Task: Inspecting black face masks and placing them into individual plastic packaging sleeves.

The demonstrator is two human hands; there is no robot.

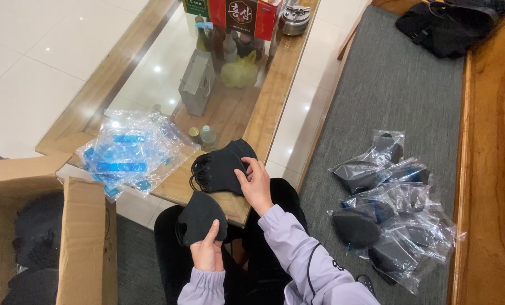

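Note:
My left hand (208,252) holds a single black face mask (199,216) above my lap. My right hand (256,183) rests on a stack of black face masks (221,165) lying at the near corner of the glass-topped wooden table (272,96), fingers curled over the stack's right edge. Several black masks sealed in clear plastic bags (388,203) lie on the grey bench cushion (388,85) to my right. A heap of empty clear bags with blue strips (129,155) sits on the table to the left of the stack.
An open cardboard box (80,237) with dark masks inside stands at the lower left. At the table's far end are red boxes (246,14), bottles, a yellow bag (240,72) and a small grey bag (197,85). A black bag (447,25) lies on the bench's far end.

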